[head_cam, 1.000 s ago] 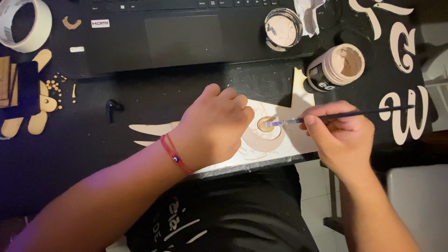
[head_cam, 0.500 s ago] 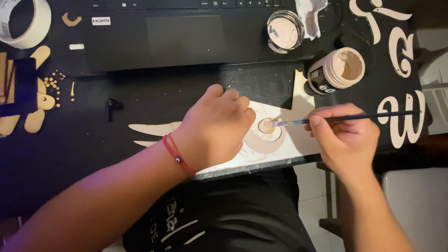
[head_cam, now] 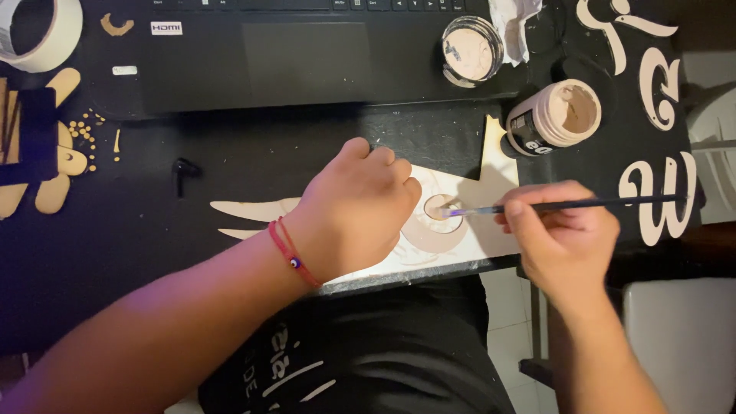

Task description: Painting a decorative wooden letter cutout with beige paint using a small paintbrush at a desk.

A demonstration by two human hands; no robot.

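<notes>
A flat pale wooden cut-out [head_cam: 468,230] lies on the black table near its front edge. My left hand [head_cam: 356,211], with a red cord on the wrist, presses down on the cut-out and covers its middle. My right hand [head_cam: 563,230] grips a thin dark paintbrush [head_cam: 567,205] held almost level. The brush tip touches a small round spot on the cut-out, just right of my left knuckles. An open jar of beige paint [head_cam: 556,115] stands behind my right hand, and its lid [head_cam: 469,52] lies further back.
A black laptop [head_cam: 307,54] fills the back of the table. Pale curly letter cut-outs [head_cam: 659,184] lie at the right. A tape roll [head_cam: 38,31], wooden sticks and small beads [head_cam: 54,153] sit at the left. A crumpled cloth [head_cam: 517,23] lies beside the lid.
The brush tip has shifted slightly on the round spot and my right hand has moved a little. My left hand stays pressed on the cut-out.
</notes>
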